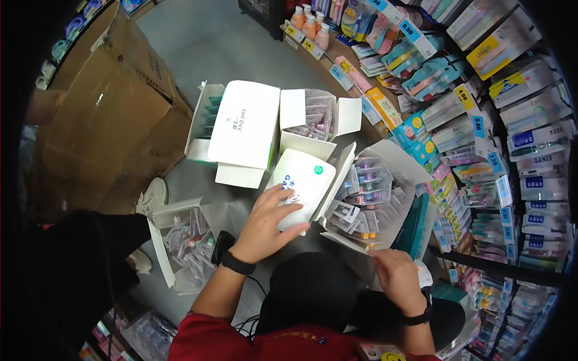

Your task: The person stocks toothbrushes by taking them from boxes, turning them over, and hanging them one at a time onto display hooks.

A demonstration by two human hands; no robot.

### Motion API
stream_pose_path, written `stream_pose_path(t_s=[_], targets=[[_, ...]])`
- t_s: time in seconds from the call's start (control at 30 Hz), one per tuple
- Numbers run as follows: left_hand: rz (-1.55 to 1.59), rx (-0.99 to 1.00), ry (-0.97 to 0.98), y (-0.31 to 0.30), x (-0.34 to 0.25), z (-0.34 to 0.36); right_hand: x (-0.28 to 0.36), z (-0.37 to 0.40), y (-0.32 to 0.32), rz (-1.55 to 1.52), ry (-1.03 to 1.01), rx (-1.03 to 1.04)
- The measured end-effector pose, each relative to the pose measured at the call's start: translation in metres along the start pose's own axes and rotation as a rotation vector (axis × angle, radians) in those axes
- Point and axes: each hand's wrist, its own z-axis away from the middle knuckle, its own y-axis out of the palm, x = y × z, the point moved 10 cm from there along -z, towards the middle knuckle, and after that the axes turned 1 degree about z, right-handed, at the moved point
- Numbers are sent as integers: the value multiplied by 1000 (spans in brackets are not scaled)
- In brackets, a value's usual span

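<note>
the white panel point(313, 174) lies near the middle of the view, its long axis tilted from one o'clock to seven. a round green mark sits near its one o'clock end; its blue lettering runs under the fingers, so only the first letters show. whether it is a lid or a whole box, i cannot tell.

the left hand point(268, 219) comes in from seven o'clock and rests on the panel's lower part, fingers spread apart, gripping nothing visible. the right hand point(397, 280), at about four o'clock, has its fingertips at the near edge of an open carton point(409, 162) of clear packs point(368, 180); whether they pinch the edge or only touch it, i cannot tell.

at ten o'clock from the panel is a large white box point(247, 123), and at twelve a second open carton, its flap point(349, 116) spread toward three. at eight, a smaller open carton point(161, 246) holds jumbled packs, their contents blurred by glare. a black object point(223, 245) is partly hidden behind the left wrist.

farther out at ten stands a brown cardboard box point(90, 120), and at two a stocked shelf point(481, 144) is cut off by the dark round border. at nine, another person's shoe point(155, 195) shows, the body mostly lost in shadow.
</note>
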Motion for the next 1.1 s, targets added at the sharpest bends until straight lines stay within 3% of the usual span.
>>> stream_pose_path(t_s=[0.2,0.3,0.37,0.5,0.77,0.83,1.1], targets=[[65,-167,23,-10,1,-86,-17,10,-2,8,123,-86],[-54,-210,76,8,26,-122,-20,22,7,-66,103,-69],[-298,-160,28,15,38,-137,-19,27,16,-103,83,14],[-336,-210,-3,11,48,-133,-30,39,19,-133,140,11],[-578,-11,95,14,52,-155,-38,46,18,-186,142,-31],[-703,143,189,29,50,-158,-38,45,16,-188,139,-36],[-823,178,480,31,33,-154,-33,46,19,-160,114,-22]])
